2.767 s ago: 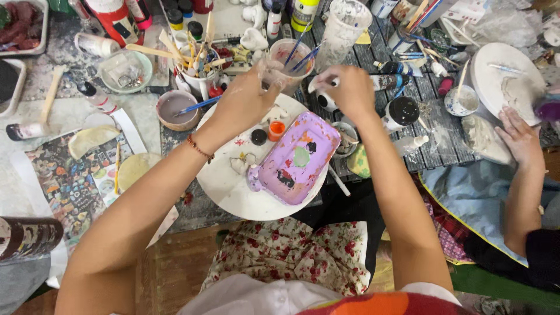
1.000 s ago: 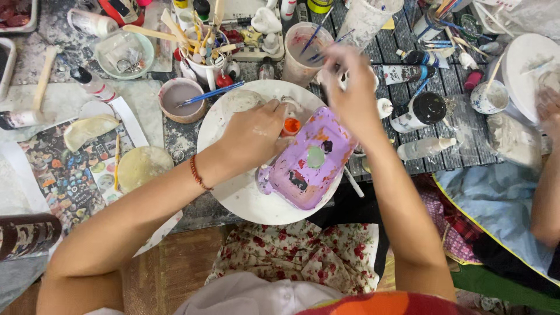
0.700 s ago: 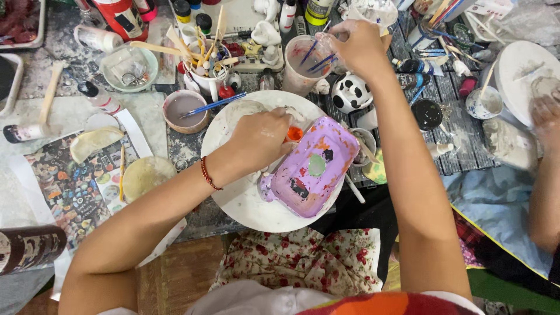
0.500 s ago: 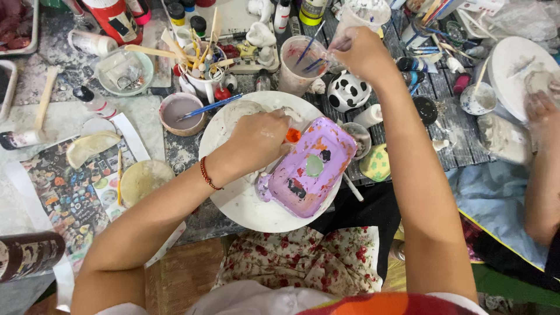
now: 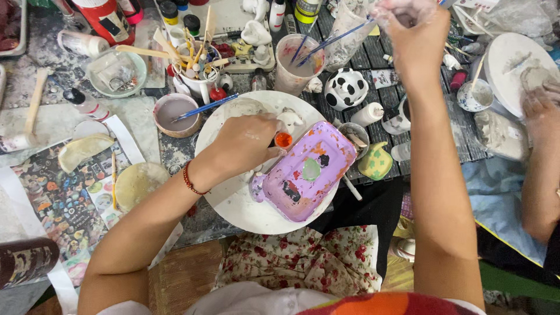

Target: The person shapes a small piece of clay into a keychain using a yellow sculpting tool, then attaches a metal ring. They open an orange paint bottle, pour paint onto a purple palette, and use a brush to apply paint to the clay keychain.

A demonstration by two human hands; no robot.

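My left hand rests on a white round plate, fingers curled around a small orange paint pot. A small white ceramic figure stands just beyond it. A purple rectangular tray smeared with paint lies on the plate to the right of this hand. My right hand is stretched to the far side, blurred and closed on the end of a blue-handled brush. The brush tip reaches into a clear cup of pinkish water.
Jars of brushes, paint bottles and a bowl crowd the far side. A black-spotted white ceramic and a yellow-green piece sit right of the plate. Another person's hand works clay by a white board.
My right hand went from above the purple tray up to the cup and on to the far right. My left hand came down onto the plate and closed by the orange pot.
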